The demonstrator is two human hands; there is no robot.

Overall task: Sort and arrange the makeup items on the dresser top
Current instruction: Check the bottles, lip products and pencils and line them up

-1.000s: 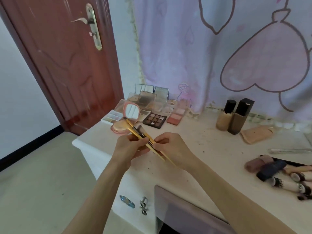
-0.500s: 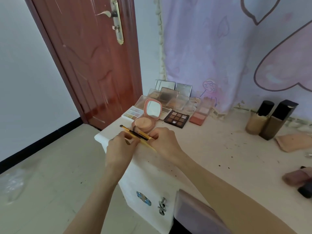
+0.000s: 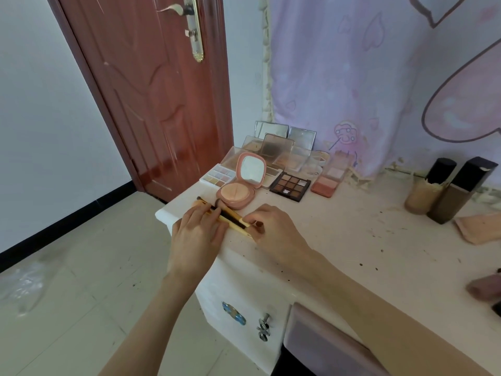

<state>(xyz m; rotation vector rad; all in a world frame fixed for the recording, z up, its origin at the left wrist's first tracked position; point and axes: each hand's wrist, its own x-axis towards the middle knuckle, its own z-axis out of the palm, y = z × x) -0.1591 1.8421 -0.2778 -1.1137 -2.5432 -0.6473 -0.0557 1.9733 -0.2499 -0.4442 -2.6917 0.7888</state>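
Both hands working at the tabletop's (image 3: 339, 240) front-left corner, forearms reaching in from the bottom of the view. Left hand (image 3: 196, 234) lying palm down over the makeup brushes (image 3: 230, 217), fingers (image 3: 208, 213) curled onto the bundle and pressing it down near the left edge. Right hand (image 3: 273, 229) coming in from the right side, thumb and forefinger pinching the other end of the same gold-and-black handles. Brushes lying flat, pointing toward the left corner, dark tips poking out past the left hand.

Sitting just behind the brushes: pink compact (image 3: 241, 185), lid propped up with the mirror facing forward, nearly touching the bristle end. Dark eyeshadow palette (image 3: 290, 185) and a blush palette (image 3: 326, 183) lining up to its right, more open palettes stacking toward the back-left corner. Two foundation bottles (image 3: 444, 191) standing upright near the back edge, well apart from the hands, with a peach sponge pad (image 3: 479, 229) lying beside them.
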